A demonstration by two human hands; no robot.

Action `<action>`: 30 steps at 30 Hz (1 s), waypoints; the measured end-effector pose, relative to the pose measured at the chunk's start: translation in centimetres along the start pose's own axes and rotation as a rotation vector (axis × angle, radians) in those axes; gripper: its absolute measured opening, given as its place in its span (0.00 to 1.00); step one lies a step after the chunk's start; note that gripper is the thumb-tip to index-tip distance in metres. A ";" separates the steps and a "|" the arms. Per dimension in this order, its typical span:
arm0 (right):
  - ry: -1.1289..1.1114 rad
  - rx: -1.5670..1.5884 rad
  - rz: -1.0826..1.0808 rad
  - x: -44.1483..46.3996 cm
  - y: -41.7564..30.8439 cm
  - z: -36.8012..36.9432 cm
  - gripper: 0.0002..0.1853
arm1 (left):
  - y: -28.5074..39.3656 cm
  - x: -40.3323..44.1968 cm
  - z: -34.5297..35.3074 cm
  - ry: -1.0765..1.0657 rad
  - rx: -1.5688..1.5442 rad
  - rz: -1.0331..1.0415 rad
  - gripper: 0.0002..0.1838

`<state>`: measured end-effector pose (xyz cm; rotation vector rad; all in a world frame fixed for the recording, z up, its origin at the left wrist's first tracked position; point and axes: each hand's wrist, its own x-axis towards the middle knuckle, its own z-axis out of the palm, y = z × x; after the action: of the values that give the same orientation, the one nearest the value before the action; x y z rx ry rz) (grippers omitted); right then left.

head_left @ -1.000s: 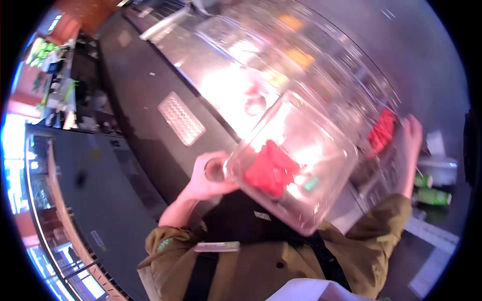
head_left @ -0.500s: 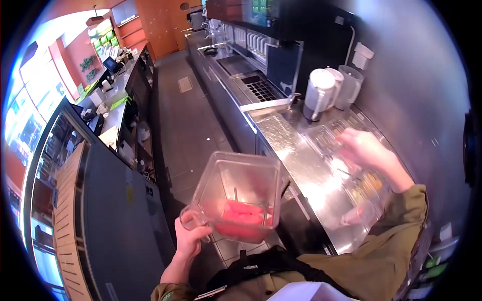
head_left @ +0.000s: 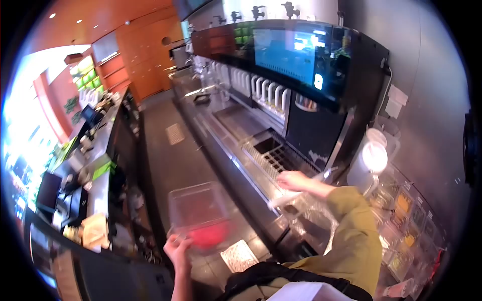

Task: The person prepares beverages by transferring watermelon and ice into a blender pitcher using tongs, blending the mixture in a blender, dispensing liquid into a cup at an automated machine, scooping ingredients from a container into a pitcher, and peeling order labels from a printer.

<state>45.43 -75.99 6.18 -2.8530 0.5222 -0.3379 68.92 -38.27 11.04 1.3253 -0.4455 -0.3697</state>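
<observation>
My left hand (head_left: 178, 246) is closed around the handle of a clear, square blender jug (head_left: 198, 203), held out over the floor. Red contents (head_left: 210, 235) lie in the bottom of the jug, which is smeared by motion. Over the counter at the edge of a drip grate (head_left: 273, 158), my right hand (head_left: 293, 180) reaches forward. Its fingers are blurred, so whether they hold anything is unclear. A pale strip (head_left: 286, 199) runs beneath that hand and wrist.
White-lidded pitchers (head_left: 369, 160) stand against the wall on the right. Clear containers with yellow pieces (head_left: 403, 203) sit beside them. A dark dispenser with a screen (head_left: 283, 55) overhangs the counter. Another counter (head_left: 103, 165) runs along the left of the aisle.
My right hand has moved from above the clear containers to the drip grate. The jug in my left hand has shifted left and lower in view. The view has turned toward the dispenser.
</observation>
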 end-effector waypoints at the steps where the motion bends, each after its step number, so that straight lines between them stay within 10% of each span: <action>1: -0.004 0.021 -0.025 4.2 0.9 1.7 0.12 | -0.1 3.0 0.1 0.035 -0.007 0.044 0.10; 6: -0.029 -0.104 -0.116 27.5 9.2 11.5 0.10 | -4.8 20.0 -0.2 0.142 -0.012 0.192 0.14; 11: 0.198 0.115 0.337 45.2 21.7 20.8 0.12 | -10.0 41.2 3.2 0.066 0.017 0.209 0.13; 13: -0.069 0.195 0.811 45.7 17.0 12.8 0.16 | -10.5 49.2 6.5 0.075 0.053 0.106 0.14; 15: -0.116 0.310 0.962 48.7 25.4 20.6 0.17 | -12.1 57.1 10.0 0.054 -0.004 0.098 0.15; 20: 0.072 -0.014 0.650 49.7 26.5 21.4 0.21 | -20.8 75.7 20.1 -0.157 -0.179 0.079 0.04; 21: -0.510 0.264 0.805 50.9 24.8 15.4 0.23 | -17.7 75.7 24.9 -0.089 -0.007 0.031 0.07; 25: -0.127 -0.040 0.663 48.7 28.3 20.7 0.37 | -23.5 86.0 33.0 -0.110 -0.164 0.173 0.09; 30: -0.328 -0.192 0.802 50.7 32.8 18.6 0.42 | -27.4 94.0 39.4 -0.164 -0.090 0.164 0.08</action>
<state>86.03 -121.47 -10.53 -2.4985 1.5833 0.3270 129.38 -124.16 0.85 1.1665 -0.6635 -0.3591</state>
